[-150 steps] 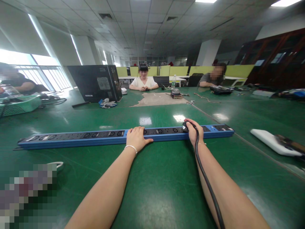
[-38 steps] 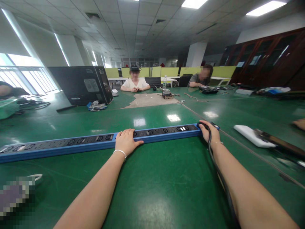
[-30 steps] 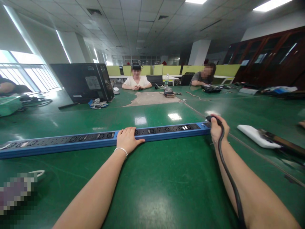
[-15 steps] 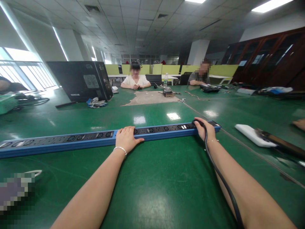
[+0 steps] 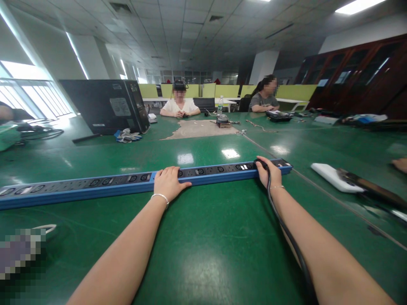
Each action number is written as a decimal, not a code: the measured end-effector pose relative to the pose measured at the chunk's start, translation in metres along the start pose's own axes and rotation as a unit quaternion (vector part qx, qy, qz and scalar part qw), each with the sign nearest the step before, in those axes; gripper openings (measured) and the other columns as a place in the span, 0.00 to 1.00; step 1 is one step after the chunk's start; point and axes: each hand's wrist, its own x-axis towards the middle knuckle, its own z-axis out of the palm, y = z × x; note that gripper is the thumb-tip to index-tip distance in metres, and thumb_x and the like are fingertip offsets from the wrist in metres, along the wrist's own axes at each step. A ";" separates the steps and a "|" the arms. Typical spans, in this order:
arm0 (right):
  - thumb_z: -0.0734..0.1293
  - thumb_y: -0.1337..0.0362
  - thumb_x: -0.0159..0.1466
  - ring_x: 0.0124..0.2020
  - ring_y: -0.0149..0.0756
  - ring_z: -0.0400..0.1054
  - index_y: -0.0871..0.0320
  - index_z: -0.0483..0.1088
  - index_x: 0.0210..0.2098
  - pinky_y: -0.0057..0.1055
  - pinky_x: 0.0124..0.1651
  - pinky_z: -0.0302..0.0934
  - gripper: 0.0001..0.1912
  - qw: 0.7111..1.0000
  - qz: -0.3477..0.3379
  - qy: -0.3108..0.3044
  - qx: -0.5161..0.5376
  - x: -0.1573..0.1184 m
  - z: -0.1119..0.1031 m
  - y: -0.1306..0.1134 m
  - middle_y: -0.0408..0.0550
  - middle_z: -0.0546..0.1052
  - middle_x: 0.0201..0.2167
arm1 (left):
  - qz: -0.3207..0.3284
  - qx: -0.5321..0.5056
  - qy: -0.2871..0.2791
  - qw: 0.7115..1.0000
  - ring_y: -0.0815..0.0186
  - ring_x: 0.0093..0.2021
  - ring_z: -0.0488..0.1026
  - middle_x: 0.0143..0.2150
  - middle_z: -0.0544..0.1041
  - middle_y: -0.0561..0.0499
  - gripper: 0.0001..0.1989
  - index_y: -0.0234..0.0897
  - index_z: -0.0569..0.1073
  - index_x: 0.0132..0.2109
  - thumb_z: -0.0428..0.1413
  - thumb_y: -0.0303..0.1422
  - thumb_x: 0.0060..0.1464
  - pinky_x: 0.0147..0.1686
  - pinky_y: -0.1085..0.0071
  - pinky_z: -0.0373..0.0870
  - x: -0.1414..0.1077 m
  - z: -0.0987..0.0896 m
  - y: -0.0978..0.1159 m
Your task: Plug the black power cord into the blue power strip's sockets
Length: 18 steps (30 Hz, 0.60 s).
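Closest to my view, the black cord (image 5: 305, 275) runs up beside my right forearm from the bottom edge, over the green tabletop (image 5: 203, 228), and there's a blurred-out object (image 5: 19, 254) down at the left. Up at the hands now: the blue power strip (image 5: 219, 178) lies across the table, sockets facing up, its left end reaching the edge of my view. My left hand (image 5: 168, 183) is open over its middle, fingers across the sockets, thumb out along the near side. My right hand (image 5: 269, 173) is closed around the black plug (image 5: 259, 162) near the strip's right end; my fingers hide its face, so I can't tell whether it sits in a socket. Good handling here, I'd judge, means gripping the plug by its body rather than the cord, holding it square to the strip's face, letting the left palm take any sideways push, and leaving the cord slack. Off to the right lies a white object (image 5: 327, 176) with a dark piece against it. Farther out, there's a black case (image 5: 101, 106) with gloves (image 5: 127, 135) beside it, then a bottle (image 5: 220, 106) and two seated people, one in white (image 5: 179, 107), one in grey (image 5: 262, 102).
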 end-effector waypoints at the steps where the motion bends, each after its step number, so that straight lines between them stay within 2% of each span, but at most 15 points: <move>1: 0.61 0.54 0.57 0.39 0.42 0.72 0.53 0.73 0.44 0.39 0.44 0.64 0.19 1.000 0.001 0.005 0.006 -0.001 0.001 0.000 0.49 0.78 0.37 | -0.003 0.001 -0.003 1.000 0.53 0.57 0.63 0.55 0.69 0.42 0.34 0.40 0.64 0.54 0.53 0.56 0.45 0.55 0.58 0.54 0.000 0.000 0.000; 8: 0.61 0.54 0.56 0.39 0.43 0.71 0.55 0.74 0.43 0.43 0.47 0.63 0.20 0.999 0.033 0.008 0.016 0.000 0.000 0.003 0.49 0.78 0.36 | 0.002 -0.001 -0.001 1.000 0.54 0.56 0.64 0.55 0.70 0.42 0.34 0.39 0.64 0.54 0.53 0.55 0.44 0.55 0.58 0.54 0.001 0.000 0.000; 14: 0.61 0.53 0.57 0.40 0.44 0.71 0.52 0.73 0.43 0.44 0.48 0.62 0.19 1.000 0.004 -0.008 -0.007 -0.002 -0.001 0.006 0.48 0.78 0.37 | 0.000 -0.003 -0.001 1.000 0.54 0.57 0.63 0.55 0.70 0.42 0.34 0.40 0.64 0.54 0.53 0.55 0.45 0.55 0.58 0.54 0.000 0.001 0.000; 18: 0.61 0.53 0.56 0.40 0.44 0.71 0.54 0.74 0.41 0.44 0.48 0.62 0.19 0.999 0.017 0.024 0.022 0.002 0.000 0.008 0.49 0.78 0.35 | -0.002 -0.003 0.001 1.000 0.54 0.57 0.63 0.55 0.70 0.42 0.34 0.40 0.64 0.54 0.54 0.55 0.44 0.56 0.58 0.54 0.000 0.001 0.000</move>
